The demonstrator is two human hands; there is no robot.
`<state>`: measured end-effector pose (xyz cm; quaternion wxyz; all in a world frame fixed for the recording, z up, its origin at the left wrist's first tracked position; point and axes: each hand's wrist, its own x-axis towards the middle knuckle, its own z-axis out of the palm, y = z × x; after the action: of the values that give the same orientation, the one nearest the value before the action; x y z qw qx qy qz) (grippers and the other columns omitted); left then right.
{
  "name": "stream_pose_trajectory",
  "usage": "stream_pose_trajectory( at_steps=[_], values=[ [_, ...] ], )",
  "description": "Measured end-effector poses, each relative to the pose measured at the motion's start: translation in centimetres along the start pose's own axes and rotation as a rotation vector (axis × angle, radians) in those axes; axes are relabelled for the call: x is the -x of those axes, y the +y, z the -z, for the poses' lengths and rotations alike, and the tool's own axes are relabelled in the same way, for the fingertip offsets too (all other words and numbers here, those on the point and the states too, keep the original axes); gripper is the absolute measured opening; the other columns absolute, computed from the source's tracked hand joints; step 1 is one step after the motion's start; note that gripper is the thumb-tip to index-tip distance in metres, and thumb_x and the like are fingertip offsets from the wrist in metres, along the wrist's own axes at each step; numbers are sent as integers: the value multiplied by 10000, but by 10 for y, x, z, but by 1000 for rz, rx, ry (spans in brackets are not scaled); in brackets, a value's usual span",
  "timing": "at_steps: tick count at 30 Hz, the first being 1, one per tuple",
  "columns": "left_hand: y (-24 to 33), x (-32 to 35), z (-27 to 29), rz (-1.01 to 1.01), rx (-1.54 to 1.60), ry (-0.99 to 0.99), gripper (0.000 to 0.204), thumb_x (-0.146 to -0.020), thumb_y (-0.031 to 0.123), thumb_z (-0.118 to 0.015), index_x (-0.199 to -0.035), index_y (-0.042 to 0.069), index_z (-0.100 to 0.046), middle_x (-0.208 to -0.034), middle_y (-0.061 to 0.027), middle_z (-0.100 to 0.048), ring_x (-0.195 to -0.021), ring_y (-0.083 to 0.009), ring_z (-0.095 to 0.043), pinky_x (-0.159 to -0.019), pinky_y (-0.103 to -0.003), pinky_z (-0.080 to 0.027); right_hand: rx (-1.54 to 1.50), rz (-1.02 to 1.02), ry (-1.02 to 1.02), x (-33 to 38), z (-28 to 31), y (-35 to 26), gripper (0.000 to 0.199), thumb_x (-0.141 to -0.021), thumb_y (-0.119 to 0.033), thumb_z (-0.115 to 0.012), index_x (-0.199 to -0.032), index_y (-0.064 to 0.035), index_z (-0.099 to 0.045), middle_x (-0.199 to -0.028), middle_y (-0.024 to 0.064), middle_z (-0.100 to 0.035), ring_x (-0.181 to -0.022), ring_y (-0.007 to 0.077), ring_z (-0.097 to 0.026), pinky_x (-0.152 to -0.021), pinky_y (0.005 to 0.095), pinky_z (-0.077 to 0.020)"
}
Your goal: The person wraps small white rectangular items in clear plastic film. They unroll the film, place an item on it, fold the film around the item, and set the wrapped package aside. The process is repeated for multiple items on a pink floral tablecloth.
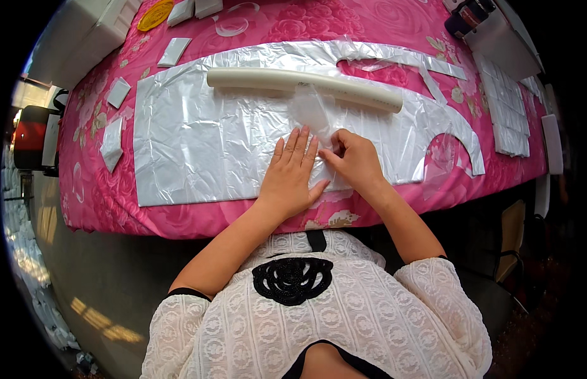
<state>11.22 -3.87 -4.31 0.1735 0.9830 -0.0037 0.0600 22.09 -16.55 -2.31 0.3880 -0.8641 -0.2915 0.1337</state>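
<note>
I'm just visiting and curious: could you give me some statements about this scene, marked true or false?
1. A long cream-coloured tube lies across the shiny silvery-white plastic sheeting. True.
2. The person's bare left hand is clenched into a fist. False: it lies flat, its fingers stretched out on the sheeting.
3. The person's bare right hand has its fingers bent. True.
4. The right hand is wrapped around the tube. False: it is beside the left hand, on the near side of the tube and apart from it.
5. The table is covered with a plain blue cloth. False: the covering is a pink, flower-patterned cloth.
6. A flat, rounded yellow object lies near the far edge. True.
</note>
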Motion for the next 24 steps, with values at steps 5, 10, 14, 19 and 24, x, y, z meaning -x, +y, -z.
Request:
stream_pose_trajectory(
  at_steps=[5,10,14,19,24],
  values=[
    [2,7,3,55,92,63,826,-767,387,-612,-1353,-64,-243,-1442,-243,-168,-1355,-352,-149,-1095,-449,-142,11,-20,-5,8,-1,-3,225,-702,-172,-699,-741,-17,-541,-651,115,-565,-590,275,-560,-550,357,-432],
    [2,6,4,55,96,59,836,-763,379,-619,-1350,-74,-233,-1437,-251,-171,-1351,-365,-152,-1092,-448,-151,16,-22,-7,7,0,-4,220,-707,-171,-696,-736,-21,-537,-673,108,-573,-601,266,-564,-552,349,-434],
    [0,6,3,44,166,118,853,-744,330,-652,-1355,-73,-215,-1429,-259,-181,-1338,-377,-181,-1087,-454,-166,-43,-5,-9,8,-1,0,180,-716,-152,-690,-742,-23,-567,-680,99,-573,-598,251,-561,-559,340,-438],
    [-7,7,6,43,418,261,911,-689,238,-728,-1364,-65,-196,-1427,-260,-179,-1315,-390,-224,-1074,-428,-220,-193,27,-49,14,4,0,101,-727,-96,-676,-758,-31,-604,-699,82,-571,-601,226,-551,-569,324,-446],
    [-12,12,15,159,834,313,910,-636,195,-777,-1362,-7,-268,-1242,-197,-482,-1181,-298,-451,-987,-379,-362,-40,391,16,26,13,-6,148,-654,-68,-721,-759,-76,-617,-804,41,-599,-726,222,-557,-611,311,-458]
  ],
)
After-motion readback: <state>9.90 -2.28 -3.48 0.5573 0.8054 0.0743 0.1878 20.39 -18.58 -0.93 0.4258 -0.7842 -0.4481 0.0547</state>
